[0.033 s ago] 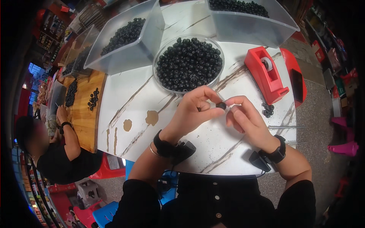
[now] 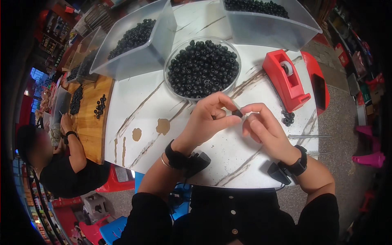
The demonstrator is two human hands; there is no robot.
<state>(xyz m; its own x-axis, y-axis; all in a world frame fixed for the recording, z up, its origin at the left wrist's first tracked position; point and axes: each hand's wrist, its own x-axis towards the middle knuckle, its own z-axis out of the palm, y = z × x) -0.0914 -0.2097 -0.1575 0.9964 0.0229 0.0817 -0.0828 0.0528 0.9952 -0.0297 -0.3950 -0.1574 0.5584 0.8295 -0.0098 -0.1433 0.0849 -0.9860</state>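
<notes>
Over the near middle of the table my left hand (image 2: 210, 116) pinches a small round black part (image 2: 236, 113) between thumb and forefinger. It looks like the black parts with a centre hole heaped in the round clear tub (image 2: 166, 83) just beyond. My right hand (image 2: 263, 126) is closed at the part's right side, its thumb and forefinger pressed together. Something small and pale shows at those fingertips, too small to name. A few loose black parts (image 2: 288, 118) lie on the table to the right of my right hand.
Two clear plastic bins (image 2: 161, 45) (image 2: 273, 32) of black parts stand at the back. A red tape dispenser (image 2: 288, 81) is at the right, with metal tweezers (image 2: 308, 136) over the table edge. At the left, another person (image 2: 61, 163) works at a wooden table (image 2: 92, 134).
The black part has turned slightly between my left fingertips and shows less of its round face. Both hands stay almost in place.
</notes>
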